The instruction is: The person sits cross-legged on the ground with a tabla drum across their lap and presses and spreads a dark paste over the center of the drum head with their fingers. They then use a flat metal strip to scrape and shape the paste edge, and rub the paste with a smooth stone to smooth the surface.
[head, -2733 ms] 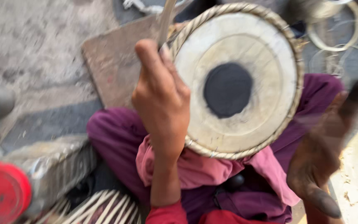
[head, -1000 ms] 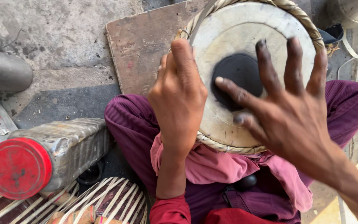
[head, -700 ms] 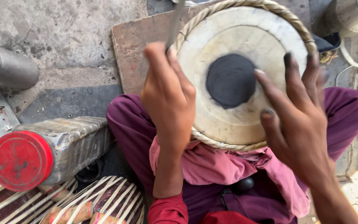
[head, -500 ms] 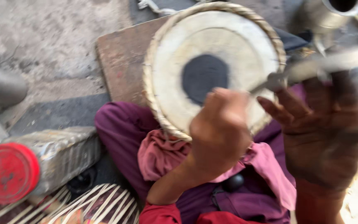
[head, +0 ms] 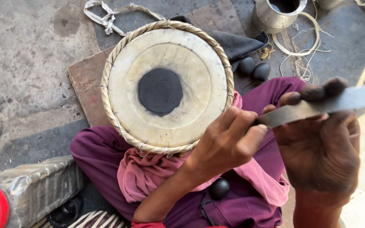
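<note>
On the grey concrete floor [head: 26, 63], beside a drum [head: 165, 86] on a wooden board [head: 85, 80], both hands' fingers [head: 241, 122] grasp a flat metal blade [head: 317, 107].

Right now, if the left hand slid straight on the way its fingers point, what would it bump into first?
Probably the right hand, which also holds the flat grey metal blade. The left hand points right along that blade, though depth is unclear.

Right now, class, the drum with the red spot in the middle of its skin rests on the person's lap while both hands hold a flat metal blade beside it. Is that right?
Not quite. The spot on the drum is black, not red, as the head view shows. The rest stands: the drum rests on the lap, and the left hand and right hand hold the flat metal blade beside it.
</note>
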